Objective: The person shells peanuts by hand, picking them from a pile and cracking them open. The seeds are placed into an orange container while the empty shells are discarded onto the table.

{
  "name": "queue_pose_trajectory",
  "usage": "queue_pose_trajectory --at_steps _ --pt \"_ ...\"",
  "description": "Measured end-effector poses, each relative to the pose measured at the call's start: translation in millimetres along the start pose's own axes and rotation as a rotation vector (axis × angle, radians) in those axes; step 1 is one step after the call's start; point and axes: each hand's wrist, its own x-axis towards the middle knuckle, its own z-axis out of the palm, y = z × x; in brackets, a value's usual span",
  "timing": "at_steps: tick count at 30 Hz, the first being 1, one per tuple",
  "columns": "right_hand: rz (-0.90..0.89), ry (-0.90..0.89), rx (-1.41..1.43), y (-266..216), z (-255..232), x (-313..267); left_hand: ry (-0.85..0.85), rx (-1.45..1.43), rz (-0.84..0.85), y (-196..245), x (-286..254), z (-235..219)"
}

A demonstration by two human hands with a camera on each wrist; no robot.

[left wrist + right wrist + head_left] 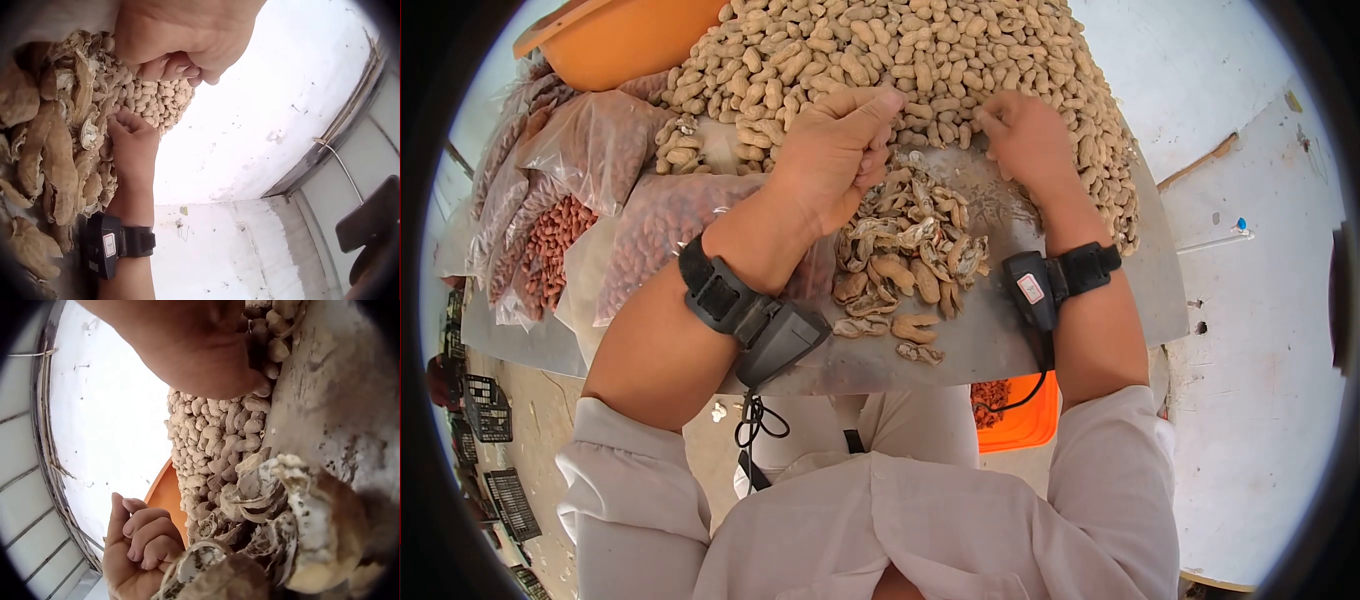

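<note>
My left hand (837,148) is raised above a heap of opened peanut shells (920,220), its fingers curled inward and thumb against the index finger. In the right wrist view the curled fingers of that left hand (147,544) show nothing between them. My right hand (1032,140) reaches down at the near edge of a large pile of unshelled peanuts (960,60), fingers bent and thumb tip right at the nuts. In the left wrist view the right hand (132,140) touches the pile's edge; I cannot tell whether it pinches a peanut.
Clear plastic bags (595,140) of reddish peanut kernels (555,245) lie on the left of the metal table (980,350). An orange basin (630,40) stands at the back left. Below the table's front edge sits an orange tub (1025,420). A white wall (1260,330) is on the right.
</note>
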Motion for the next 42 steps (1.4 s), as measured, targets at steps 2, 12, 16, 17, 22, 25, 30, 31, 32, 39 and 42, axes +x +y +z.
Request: queue_pose_trajectory --at_steps 2,12,16,17,22,25,30,31,32,39,42 --pt "0.043 0.018 0.428 -6.4 -7.0 -1.2 -0.001 0.054 0.03 -1.3 0.8 -1.1" --pt "0.03 -0.393 1.556 -40.2 -2.7 -16.4 -0.018 0.416 0.194 -6.3 -2.1 3.4" --pt "0.025 -0.42 1.599 -47.3 1.1 -21.9 -0.05 0.517 0.22 -6.9 -0.5 0.6" --pt "0.031 -0.427 1.613 -45.9 1.9 -21.4 -0.055 0.507 0.223 -6.9 -0.4 0.5" --pt "0.1 -0.436 1.734 -42.6 4.4 -20.6 -0.051 0.553 0.295 -5.4 -1.6 1.6" --pt "0.077 -0.436 1.633 -45.7 0.9 -22.0 -0.05 0.58 0.378 -7.3 -0.3 1.9" --pt "-0.004 -0.435 1.664 -42.4 5.9 -20.8 -0.035 0.418 0.305 -4.8 -3.1 2.6" --pt "-0.014 -0.433 1.67 -42.4 6.8 -20.7 -0.051 0.368 0.286 -4.2 -3.5 2.9" --pt "-0.024 -0.427 1.66 -42.5 7.2 -20.7 -0.066 0.319 0.268 -3.8 -3.7 3.0" --pt "-0.024 -0.325 1.479 -54.2 4.6 -26.2 -0.079 0.381 0.305 -5.2 -1.9 -0.7" --pt "-0.045 -0.483 1.476 -52.0 2.1 -26.0 -0.114 0.304 0.257 -3.6 -3.6 -0.2"
